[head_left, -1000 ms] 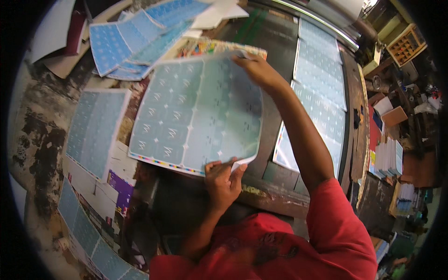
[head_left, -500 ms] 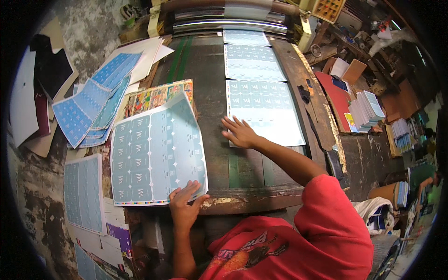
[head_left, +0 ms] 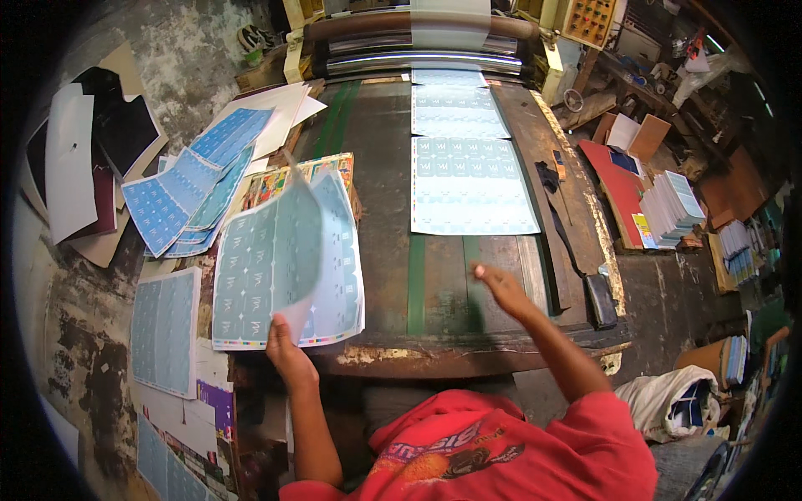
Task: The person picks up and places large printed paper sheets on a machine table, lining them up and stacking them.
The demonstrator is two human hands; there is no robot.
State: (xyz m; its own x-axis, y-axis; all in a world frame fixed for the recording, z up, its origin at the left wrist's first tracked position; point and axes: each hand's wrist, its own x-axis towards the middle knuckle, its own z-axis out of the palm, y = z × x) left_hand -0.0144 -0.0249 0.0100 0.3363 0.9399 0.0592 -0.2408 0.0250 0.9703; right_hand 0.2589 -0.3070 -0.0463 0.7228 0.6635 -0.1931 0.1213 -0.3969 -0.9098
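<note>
My left hand (head_left: 291, 357) is closed on the near edge of a printed pale blue-green sheet (head_left: 259, 259). This sheet curls up at its right side, off a stack of like sheets (head_left: 341, 267) at the left of the work surface. Over the dark belt surface my right hand (head_left: 501, 289) hangs apart from any sheet; it is seen edge-on and slightly smeared, so its fingers are hard to read. Beyond it, a printed sheet (head_left: 474, 188) lies flat, with further sheets (head_left: 455, 111) in a row up to the metal rollers (head_left: 422, 64).
Blue printed sheets (head_left: 188, 188) lie fanned on the left, beside another pile (head_left: 164, 334) nearer me. A wooden edge (head_left: 418, 359) bounds the belt surface in front. At right are a black strap (head_left: 568, 225), bundled paper stacks (head_left: 671, 207) and a white sack (head_left: 668, 399).
My right hand has left the flat sheet and drawn back toward me. My left hand has shifted left along the stack's edge, and the top sheet is now lifted and curled.
</note>
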